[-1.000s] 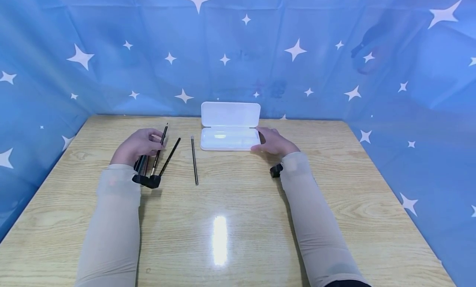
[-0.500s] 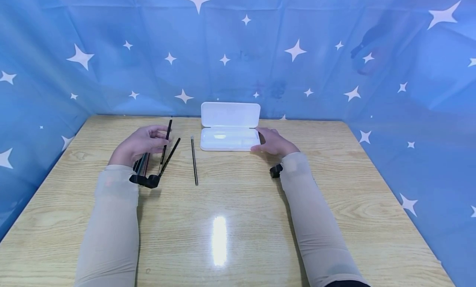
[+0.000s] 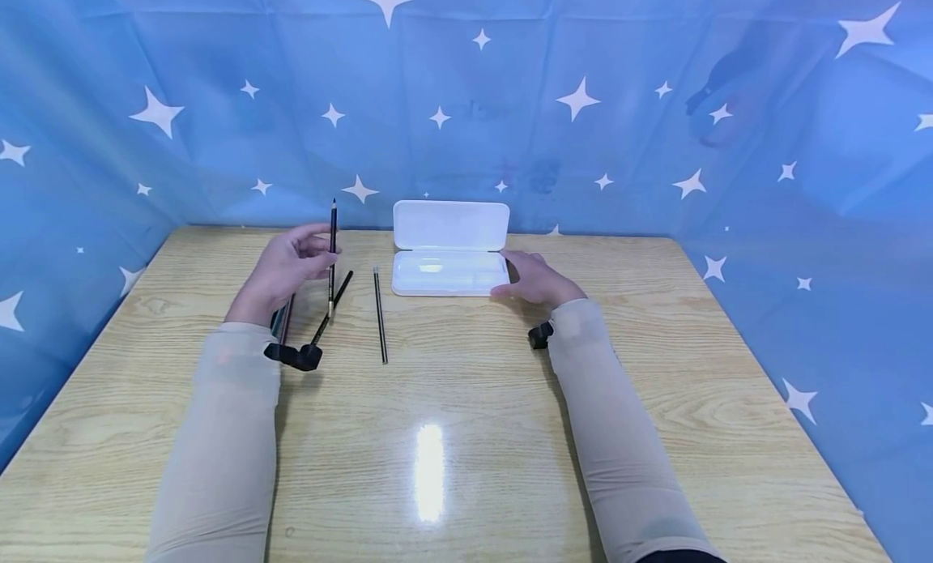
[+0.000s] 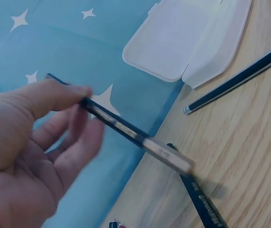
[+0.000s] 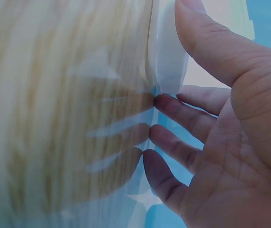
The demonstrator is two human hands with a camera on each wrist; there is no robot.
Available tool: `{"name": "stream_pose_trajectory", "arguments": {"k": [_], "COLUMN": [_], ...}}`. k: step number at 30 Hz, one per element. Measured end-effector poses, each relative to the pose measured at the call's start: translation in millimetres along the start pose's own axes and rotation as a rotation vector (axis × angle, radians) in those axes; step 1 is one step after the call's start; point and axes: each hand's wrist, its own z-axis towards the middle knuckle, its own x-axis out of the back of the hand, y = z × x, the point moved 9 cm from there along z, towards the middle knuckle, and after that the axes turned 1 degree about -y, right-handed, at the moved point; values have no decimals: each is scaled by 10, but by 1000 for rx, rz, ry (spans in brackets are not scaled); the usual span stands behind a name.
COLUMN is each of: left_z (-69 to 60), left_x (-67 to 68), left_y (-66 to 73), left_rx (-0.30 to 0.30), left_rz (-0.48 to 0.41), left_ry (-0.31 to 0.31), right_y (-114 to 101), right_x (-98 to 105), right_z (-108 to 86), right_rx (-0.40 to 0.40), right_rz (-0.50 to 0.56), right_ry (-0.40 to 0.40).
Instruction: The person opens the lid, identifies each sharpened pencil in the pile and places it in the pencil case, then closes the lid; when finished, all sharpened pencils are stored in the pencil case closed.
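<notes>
Right wrist view: the right grip [image 5: 235,133], a bare hand seen from the palm side, enters from the right, its thumb [image 5: 211,45] overlapping one side of a white case [image 5: 169,52] at the upper centre, while its fingers [image 5: 176,147] extend leftward beside and beyond the case's near end. Several fingertips meet the glossy wood-grain counter [image 5: 31,118], which fills the left half and carries dim reflections [image 5: 121,107] of the fingers; blue cloth [image 5: 268,23] with pale star shapes lies behind the hand.
</notes>
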Motion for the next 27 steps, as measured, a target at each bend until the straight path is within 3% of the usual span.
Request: {"name": "stream_pose_trajectory", "arguments": {"k": [6,27], "left_z": [0,-37], "left_x": [57,139], "left_y": [113,300], "left_rx": [-90,-293], "left_rz": [-40,-35], "left_ry": [108,303], "right_y": [7,-15], "right_x": [-2,1], "right_z": [14,-7], "right_rx": [-1,0], "right_rz": [3,9], "right_ry": [3,5]}}
